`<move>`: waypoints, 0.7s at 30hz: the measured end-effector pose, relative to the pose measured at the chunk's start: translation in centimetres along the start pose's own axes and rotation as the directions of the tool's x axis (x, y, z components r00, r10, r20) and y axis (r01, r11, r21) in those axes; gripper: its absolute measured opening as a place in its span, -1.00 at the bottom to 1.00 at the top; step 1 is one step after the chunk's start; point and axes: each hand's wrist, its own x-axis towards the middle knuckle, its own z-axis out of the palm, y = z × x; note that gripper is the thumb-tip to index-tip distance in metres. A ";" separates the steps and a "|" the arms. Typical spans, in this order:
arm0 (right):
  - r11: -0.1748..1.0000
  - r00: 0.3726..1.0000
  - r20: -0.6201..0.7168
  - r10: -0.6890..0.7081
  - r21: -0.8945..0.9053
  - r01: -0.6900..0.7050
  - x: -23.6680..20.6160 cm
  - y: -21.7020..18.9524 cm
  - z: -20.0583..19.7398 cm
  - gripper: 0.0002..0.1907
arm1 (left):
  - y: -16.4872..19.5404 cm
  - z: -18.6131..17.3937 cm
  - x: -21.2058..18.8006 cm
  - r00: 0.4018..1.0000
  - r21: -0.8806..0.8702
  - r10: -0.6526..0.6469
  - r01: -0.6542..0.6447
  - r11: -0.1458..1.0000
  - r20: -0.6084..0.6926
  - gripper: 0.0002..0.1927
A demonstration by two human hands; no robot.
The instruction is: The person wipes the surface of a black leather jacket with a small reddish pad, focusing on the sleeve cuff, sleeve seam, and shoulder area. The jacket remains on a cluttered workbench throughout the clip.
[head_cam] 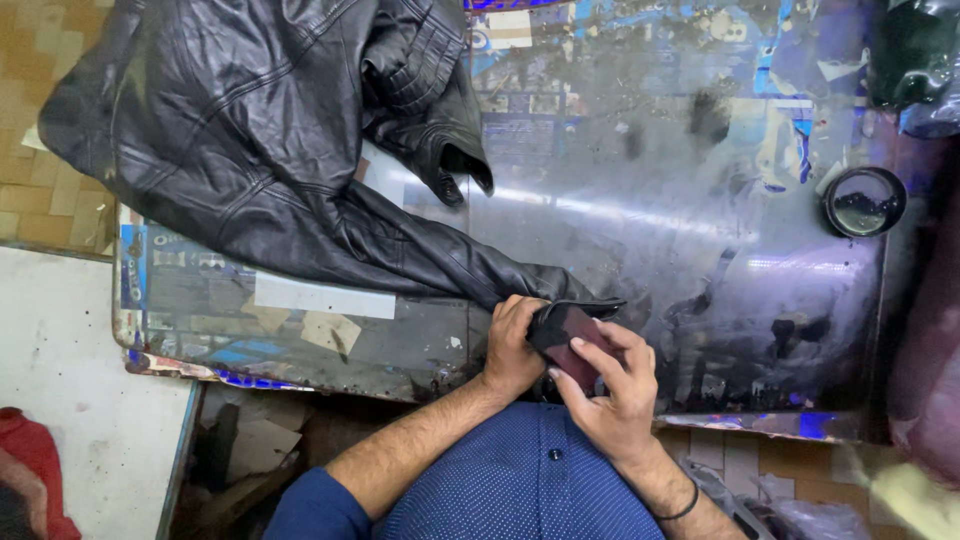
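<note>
A black leather jacket (250, 130) lies spread over the left part of a worn, glass-topped table (650, 230). One sleeve runs down to the near edge, where its cuff (570, 335) is turned back and shows a dark red lining. My left hand (512, 345) grips the sleeve just behind the cuff. My right hand (615, 395) holds the folded cuff from the right, fingers over the lining.
A small round black tin (864, 201) with dark contents stands at the table's right edge. A dark bag (915, 50) sits at the far right corner. A white surface (70, 400) with red cloth (35, 470) lies lower left.
</note>
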 end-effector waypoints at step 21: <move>0.974 0.978 -0.142 0.154 -0.147 -0.175 1.5 5.0 -2.1 -0.52 | 0.3 -0.5 0.8 0.977 -0.148 -0.211 0.207 0.967 -0.011 -0.45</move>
